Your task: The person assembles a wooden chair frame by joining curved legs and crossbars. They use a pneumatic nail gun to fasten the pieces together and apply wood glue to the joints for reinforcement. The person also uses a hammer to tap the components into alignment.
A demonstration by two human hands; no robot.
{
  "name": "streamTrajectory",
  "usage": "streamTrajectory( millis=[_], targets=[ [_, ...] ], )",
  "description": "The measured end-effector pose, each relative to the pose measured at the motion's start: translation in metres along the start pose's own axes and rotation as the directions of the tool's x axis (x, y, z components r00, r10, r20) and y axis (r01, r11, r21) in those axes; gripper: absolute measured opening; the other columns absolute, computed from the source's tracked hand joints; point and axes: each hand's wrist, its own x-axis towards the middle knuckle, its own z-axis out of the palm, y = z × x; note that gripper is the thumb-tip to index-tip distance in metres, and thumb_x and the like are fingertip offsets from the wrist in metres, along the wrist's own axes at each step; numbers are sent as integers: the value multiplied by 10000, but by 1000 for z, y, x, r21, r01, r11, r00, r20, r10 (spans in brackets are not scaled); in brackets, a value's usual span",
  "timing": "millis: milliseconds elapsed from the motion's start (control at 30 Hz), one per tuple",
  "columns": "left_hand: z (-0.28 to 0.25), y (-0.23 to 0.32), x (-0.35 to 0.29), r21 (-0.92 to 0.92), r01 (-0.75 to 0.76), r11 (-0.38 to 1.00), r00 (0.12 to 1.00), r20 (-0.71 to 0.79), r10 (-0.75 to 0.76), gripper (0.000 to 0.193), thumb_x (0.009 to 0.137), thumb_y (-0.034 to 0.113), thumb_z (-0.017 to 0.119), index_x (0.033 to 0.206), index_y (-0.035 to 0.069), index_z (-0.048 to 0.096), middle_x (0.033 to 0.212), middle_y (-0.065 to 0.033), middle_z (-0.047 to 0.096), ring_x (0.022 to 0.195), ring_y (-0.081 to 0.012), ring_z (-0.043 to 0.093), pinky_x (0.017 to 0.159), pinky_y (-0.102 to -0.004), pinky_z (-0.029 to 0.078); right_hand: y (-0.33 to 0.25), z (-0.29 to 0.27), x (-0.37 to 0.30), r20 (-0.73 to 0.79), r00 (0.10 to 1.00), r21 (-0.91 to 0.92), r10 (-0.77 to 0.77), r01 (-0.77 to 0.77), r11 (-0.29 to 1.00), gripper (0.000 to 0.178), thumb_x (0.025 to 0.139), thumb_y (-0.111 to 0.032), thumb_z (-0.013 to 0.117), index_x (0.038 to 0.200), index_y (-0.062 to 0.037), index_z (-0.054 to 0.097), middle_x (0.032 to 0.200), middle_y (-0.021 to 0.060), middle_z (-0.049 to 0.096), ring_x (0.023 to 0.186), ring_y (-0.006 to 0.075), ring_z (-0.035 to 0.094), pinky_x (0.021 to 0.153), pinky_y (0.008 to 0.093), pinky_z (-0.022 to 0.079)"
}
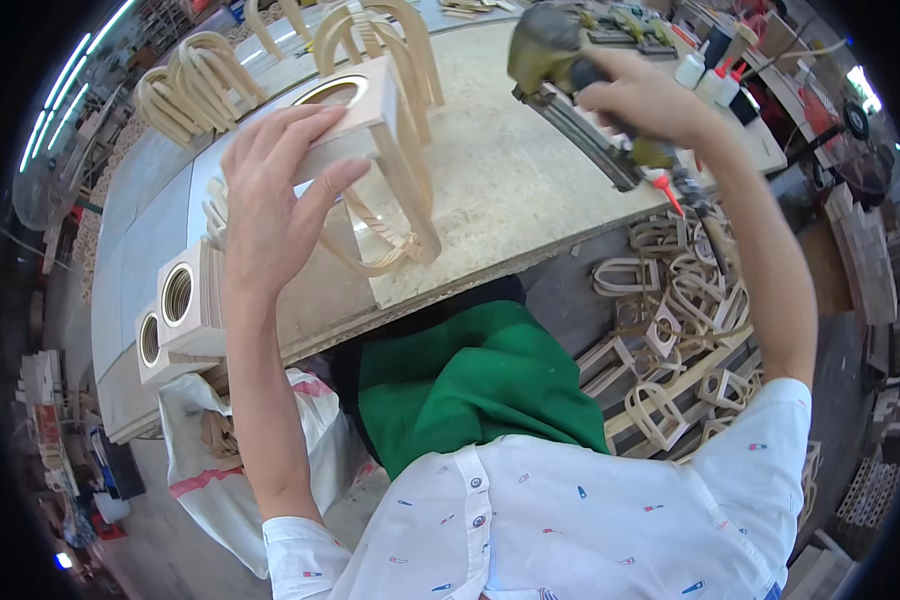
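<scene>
My left hand point(275, 195) presses flat on the side of a pale wooden block with a round hole point(355, 100), which stands on the workbench point(530, 190). Bent wooden arches point(405, 190) are fixed to that block and curve down toward the bench edge. My right hand point(640, 98) is raised over the bench, closed around the grip of an olive-green pneumatic nail gun point(555, 55). The gun's long dark magazine point(595, 135) points down to the right, with a red hose fitting point(665, 190) below it.
Two more blocks with round holes point(175, 315) lie at the bench's left end. Stacks of bent arches point(185, 95) stand at the far left. A heap of arch pieces point(670, 310) lies on the floor at right. Glue bottles point(710, 80) stand at the far right; a white sack point(220, 450) is below.
</scene>
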Motion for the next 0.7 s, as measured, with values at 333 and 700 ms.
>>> streamTrajectory(
  millis=[333, 700],
  targets=[
    [18, 16, -7, 151, 68, 986, 997, -48, -62, 676, 632, 338, 842, 1188, 59, 577, 1202, -118, 569, 1178, -314, 471, 1031, -426, 305, 107, 168, 24, -193, 964, -673, -181, 4, 739, 334, 825, -69, 567, 1134, 42, 508, 980, 215, 610, 866, 349, 641, 703, 416, 542],
    [30, 24, -17, 137, 78, 988, 996, -64, -69, 724, 651, 240, 846, 1250, 58, 482, 1322, -116, 504, 1293, -317, 377, 1097, -451, 241, 19, 209, -22, -233, 885, 288, -403, 459, 841, 587, 773, -184, 719, 1280, 1, 488, 1176, 196, 549, 1072, 374, 528, 918, 462, 432]
  ],
)
